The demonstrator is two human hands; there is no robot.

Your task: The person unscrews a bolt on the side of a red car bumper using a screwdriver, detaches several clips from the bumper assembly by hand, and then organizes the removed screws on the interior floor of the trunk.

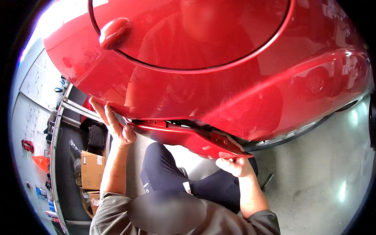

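A glossy red car body (168, 94) fills the upper part of the view. Along its lower edge a long red body panel (178, 136) stands partly away from it, with a dark gap and a bracket (219, 139) showing between. My right hand (237, 165) grips the tapered right end of this panel, thumb on the near side and fingers partly hidden behind. At the panel's left end, my left hand (115, 124) rests against the car's edge with its fingers stretched out. It does not wrap round anything.
A car tyre (284, 144) shows under the body at the right, above the grey floor (309, 184). Left of me stands a shelf unit with a cardboard box (92, 169) and a black bag (96, 137). Behind it, a pegboard wall (29, 125) carries hanging items.
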